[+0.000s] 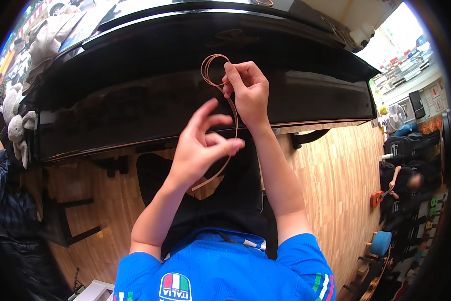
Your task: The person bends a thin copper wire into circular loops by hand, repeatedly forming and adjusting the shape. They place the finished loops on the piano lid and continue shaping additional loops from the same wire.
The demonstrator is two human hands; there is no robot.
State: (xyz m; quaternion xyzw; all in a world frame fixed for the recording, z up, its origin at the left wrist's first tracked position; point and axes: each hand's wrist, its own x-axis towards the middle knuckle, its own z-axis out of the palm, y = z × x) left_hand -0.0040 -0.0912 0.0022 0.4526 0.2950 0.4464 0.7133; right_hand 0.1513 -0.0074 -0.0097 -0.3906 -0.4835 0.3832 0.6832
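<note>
A coil of thin copper-coloured wire (203,72), wound in several round loops, hangs over a closed glossy black piano. My right hand (249,93) pinches the side of the loops between thumb and fingers. From that grip a loose tail of the wire curves down past my left hand (194,150) toward my lap. Smeared by motion, my left hand has its fingers spread and its thumb reaching toward the tail. No grip on the wire shows there, and whether the thumb touches it I cannot tell.
The black piano (150,95) spans the width before me. Grey plush toys (17,128) sit at its left end, near another person's sleeve (0,170). Off to the right, a person holds a small orange ukulele (377,199); a blue-topped stool (381,243) stands closer on the wooden floor (325,200).
</note>
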